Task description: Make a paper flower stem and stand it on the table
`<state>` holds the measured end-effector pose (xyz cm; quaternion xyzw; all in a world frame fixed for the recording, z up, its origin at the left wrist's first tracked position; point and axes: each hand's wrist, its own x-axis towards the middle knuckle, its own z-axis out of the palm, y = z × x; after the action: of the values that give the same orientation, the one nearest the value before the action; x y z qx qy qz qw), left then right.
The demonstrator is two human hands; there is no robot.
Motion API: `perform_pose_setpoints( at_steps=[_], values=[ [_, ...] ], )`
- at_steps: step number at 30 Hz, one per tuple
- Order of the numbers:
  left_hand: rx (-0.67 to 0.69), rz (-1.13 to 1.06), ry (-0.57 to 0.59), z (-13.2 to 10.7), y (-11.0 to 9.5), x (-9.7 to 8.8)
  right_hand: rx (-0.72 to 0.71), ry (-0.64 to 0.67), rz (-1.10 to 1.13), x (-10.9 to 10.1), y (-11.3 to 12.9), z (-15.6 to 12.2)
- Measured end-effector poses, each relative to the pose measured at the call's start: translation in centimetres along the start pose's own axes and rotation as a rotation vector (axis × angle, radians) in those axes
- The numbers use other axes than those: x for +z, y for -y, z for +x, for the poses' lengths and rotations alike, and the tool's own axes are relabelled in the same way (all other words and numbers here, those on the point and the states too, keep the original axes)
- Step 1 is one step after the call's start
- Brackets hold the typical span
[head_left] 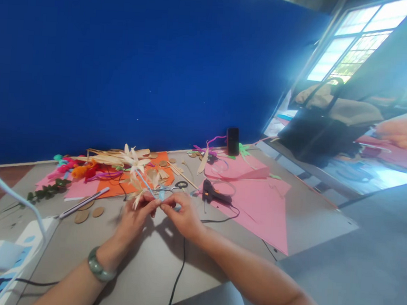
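A pale straw flower (136, 167) on a thin stem is held above the grey worktop (155, 260), pinched between the closed fingers of the left hand (135, 217) and right hand (182, 215). Light and brittle-looking, it is judged best gripped at the stem.

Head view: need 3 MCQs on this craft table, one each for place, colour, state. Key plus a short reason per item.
1. Where does the glue gun lie?
A. on the pink paper's edge, right of the hands
B. by the power strip
C. on the orange paper

2. What colour is the bracelet on the left wrist?
A. red
B. green
C. black

3. What are both hands doing?
A. resting flat
B. holding scissors
C. pinching a pale straw flower between the fingertips

Key: 1 A, black gun on the sheet's left edge; 2 B, green band; 3 C, left hand and right hand meet at the stem.
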<state>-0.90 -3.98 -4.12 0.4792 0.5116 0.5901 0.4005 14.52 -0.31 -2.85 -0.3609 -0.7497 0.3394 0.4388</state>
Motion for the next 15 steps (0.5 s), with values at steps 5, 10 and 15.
perform_pose_setpoints(
  at_steps=[5,10,15],
  values=[
    [-0.065,-0.090,0.030,-0.10,0.27,0.48,-0.023,0.002,-0.064,0.08,0.06,-0.04],
    [-0.219,-0.329,0.097,-0.04,0.15,0.53,0.267,0.179,0.284,-0.41,0.34,0.27],
    [-0.278,-0.428,0.193,0.33,0.15,0.02,0.374,0.317,0.634,-0.61,-0.32,0.55]
  ],
)
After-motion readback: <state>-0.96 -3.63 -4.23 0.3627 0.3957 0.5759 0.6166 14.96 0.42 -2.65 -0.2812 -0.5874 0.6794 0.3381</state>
